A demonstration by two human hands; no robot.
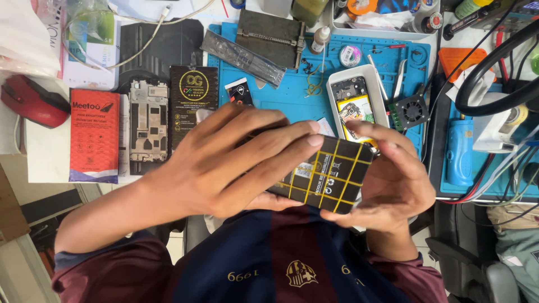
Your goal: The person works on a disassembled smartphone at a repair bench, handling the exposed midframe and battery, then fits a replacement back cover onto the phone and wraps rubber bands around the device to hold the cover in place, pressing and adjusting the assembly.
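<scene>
I hold a flat black part with a yellow grid of lines close to my chest, over the table's front edge. My left hand lies over its left half, fingers stretched across the top. From the right, my right hand cups it, with the thumb on its upper edge and the fingers under it. Behind the part, an opened white phone with its board and yellow battery showing lies on the blue work mat.
On the left lie a bare phone frame, a black packet, a red packet and a red mouse. A small fan, tweezers, a blue tool and black cables crowd the right.
</scene>
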